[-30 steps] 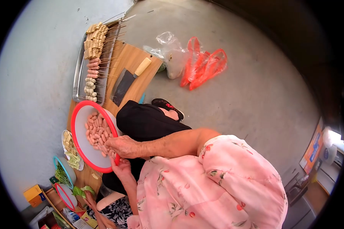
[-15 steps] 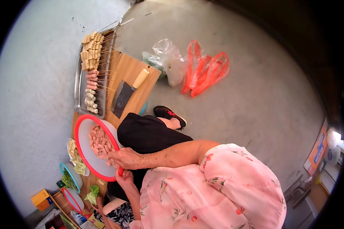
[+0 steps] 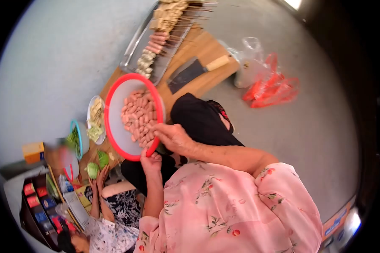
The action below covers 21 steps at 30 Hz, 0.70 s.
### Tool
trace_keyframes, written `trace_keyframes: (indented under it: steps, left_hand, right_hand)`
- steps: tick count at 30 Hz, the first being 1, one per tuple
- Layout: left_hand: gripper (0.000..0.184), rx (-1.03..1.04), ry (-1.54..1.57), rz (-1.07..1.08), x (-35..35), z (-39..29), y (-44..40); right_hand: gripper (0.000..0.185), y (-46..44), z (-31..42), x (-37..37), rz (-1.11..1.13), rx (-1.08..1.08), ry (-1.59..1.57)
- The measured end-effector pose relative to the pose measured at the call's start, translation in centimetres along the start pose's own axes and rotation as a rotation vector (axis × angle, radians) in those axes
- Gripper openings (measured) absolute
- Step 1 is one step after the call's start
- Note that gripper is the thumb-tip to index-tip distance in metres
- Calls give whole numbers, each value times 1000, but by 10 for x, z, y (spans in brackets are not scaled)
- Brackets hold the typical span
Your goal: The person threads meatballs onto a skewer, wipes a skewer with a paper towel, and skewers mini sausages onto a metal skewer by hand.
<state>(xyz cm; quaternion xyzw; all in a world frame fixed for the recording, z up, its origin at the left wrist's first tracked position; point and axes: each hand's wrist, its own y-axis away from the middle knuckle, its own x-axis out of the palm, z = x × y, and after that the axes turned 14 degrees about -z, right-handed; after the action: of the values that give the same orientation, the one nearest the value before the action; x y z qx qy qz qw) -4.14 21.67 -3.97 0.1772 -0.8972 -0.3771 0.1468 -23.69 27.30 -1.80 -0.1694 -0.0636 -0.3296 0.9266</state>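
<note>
A white basin with a red rim (image 3: 109, 122) is tilted over my lap and holds several small pink sausages (image 3: 139, 114). My right hand (image 3: 173, 137) is at the basin's right side, fingertips pinched over the sausages; what they grip is too small to make out. Just below, my left hand (image 3: 151, 161) is closed at the lower rim, its fingertips beside the sausages. Whatever it holds is hidden.
A metal tray (image 3: 133, 46) of skewered food and a cleaver (image 3: 188, 75) lie on the wooden table (image 3: 207, 44). Plastic bags (image 3: 272, 86) sit on the floor. At lower left, a co-worker's hands (image 3: 98, 179) touch a green vegetable (image 3: 92, 170), near a plate (image 3: 90, 114) and a blue-rimmed basin (image 3: 84, 137).
The view has swung, so the tray, cleaver and bags appear farther right and higher. More of the co-worker shows. The thin skewer seen earlier at my right hand cannot be made out now.
</note>
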Motion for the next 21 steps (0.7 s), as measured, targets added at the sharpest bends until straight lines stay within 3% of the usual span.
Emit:
trace_keyframes:
  steps: [2,4,6,12,14,17,21]
  left_hand:
    - [17,24,47,-15,-4,5,-3]
    - [19,65,59,-39,-2,9,0]
    - [28,53,22,-53,-4,7,4]
    - [59,9,-149,211,-23,1,22]
    - [56,-100,-316,380,-35,2,10]
    - [55,17,-433,466,-41,5,7]
    - [51,20,-340,489,-55,5,-5]
  right_hand:
    - [17,-4,14,-4,35,251,-170]
    - [21,-9,25,-7,69,427,-145]
    - [21,-11,24,-6,67,403,-155]
    - [21,-4,12,14,105,340,-52]
    - [21,1,7,22,140,338,-36]
    - [19,6,5,31,158,321,12]
    - [18,17,2,43,209,303,77]
